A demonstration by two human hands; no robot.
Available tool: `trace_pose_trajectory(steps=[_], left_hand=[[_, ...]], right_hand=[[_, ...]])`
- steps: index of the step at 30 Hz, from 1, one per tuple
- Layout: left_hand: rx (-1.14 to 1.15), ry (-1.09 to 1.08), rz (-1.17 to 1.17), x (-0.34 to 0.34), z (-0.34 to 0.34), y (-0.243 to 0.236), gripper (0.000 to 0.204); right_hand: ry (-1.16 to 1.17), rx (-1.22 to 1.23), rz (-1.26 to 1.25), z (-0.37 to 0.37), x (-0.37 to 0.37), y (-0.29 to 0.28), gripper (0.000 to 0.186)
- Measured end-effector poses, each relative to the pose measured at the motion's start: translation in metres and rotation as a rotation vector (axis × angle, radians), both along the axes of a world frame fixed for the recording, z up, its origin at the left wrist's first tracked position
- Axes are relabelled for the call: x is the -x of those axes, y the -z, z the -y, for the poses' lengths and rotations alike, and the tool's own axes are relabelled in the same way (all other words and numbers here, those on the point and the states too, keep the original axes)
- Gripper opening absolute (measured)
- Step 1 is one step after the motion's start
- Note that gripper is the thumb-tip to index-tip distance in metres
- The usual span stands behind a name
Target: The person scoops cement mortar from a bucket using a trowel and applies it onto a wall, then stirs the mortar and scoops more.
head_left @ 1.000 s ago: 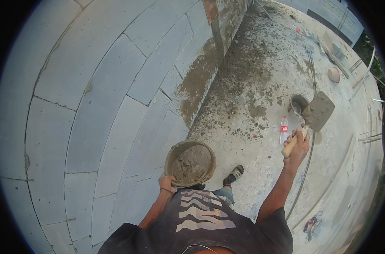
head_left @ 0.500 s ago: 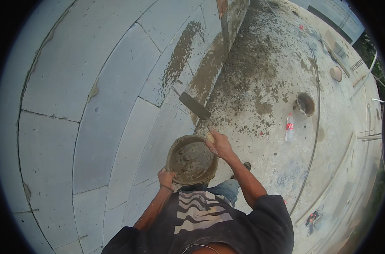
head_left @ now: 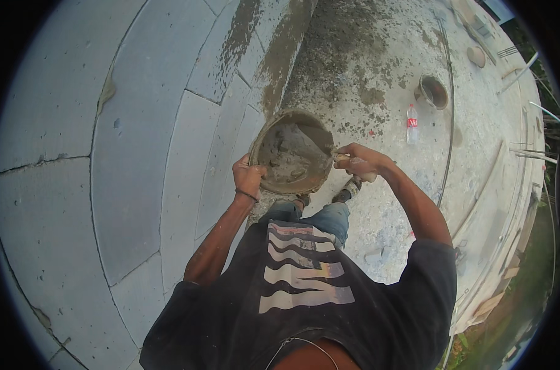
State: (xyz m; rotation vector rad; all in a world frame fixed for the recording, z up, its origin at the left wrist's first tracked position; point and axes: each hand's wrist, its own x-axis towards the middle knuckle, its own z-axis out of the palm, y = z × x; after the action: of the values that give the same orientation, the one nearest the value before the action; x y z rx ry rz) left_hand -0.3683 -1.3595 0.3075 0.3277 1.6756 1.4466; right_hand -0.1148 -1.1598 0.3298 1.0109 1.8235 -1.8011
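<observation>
My left hand grips the left rim of a round bucket, fingers wrapped over its edge. Wet grey mortar lies inside it. At the bucket's right side, my right hand is closed around the handle of a trowel. The trowel's blade reaches over the rim into the bucket, and mortar makes its outline hard to make out. To the left rises a wall of pale blocks, with wet mortar smears along its lower courses.
Mortar splashes cover the concrete floor at the wall's foot. Rightward stand a plastic bottle and a second bucket, beside a long dark cable. Farther off is a small pale bucket. My feet are just below the mortar bucket.
The trowel has come away from beside the wall, and its blade has gone down into the bucket. My right hand has moved right and lower relative to the rim. The view has shifted too.
</observation>
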Motion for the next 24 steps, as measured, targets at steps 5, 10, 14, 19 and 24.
trace_pose_trajectory(steps=[5, 10, 14, 19, 24], left_hand=[[0.038, -0.002, 0.050, 0.007, 0.002, 0.014, 0.035], [0.065, -0.158, 0.186, 0.009, 0.008, 0.034, 0.035], [0.132, -0.195, 0.172, 0.008, 0.022, 0.045, 0.036], [0.174, -0.215, 0.105, 0.015, 0.049, 0.053, 0.036], [0.271, -0.240, 0.032, 0.023, 0.080, 0.054, 0.038]], right_hand=[[0.306, 0.533, -0.070, 0.025, -0.045, 0.049, 0.029], [0.636, 0.687, -0.331, 0.069, -0.051, 0.033, 0.035], [0.950, 0.664, -0.581, 0.071, -0.059, 0.003, 0.042], [1.448, 0.134, -0.859, 0.039, -0.092, -0.017, 0.047], [1.792, -0.767, -0.374, -0.014, -0.103, 0.032, 0.041]])
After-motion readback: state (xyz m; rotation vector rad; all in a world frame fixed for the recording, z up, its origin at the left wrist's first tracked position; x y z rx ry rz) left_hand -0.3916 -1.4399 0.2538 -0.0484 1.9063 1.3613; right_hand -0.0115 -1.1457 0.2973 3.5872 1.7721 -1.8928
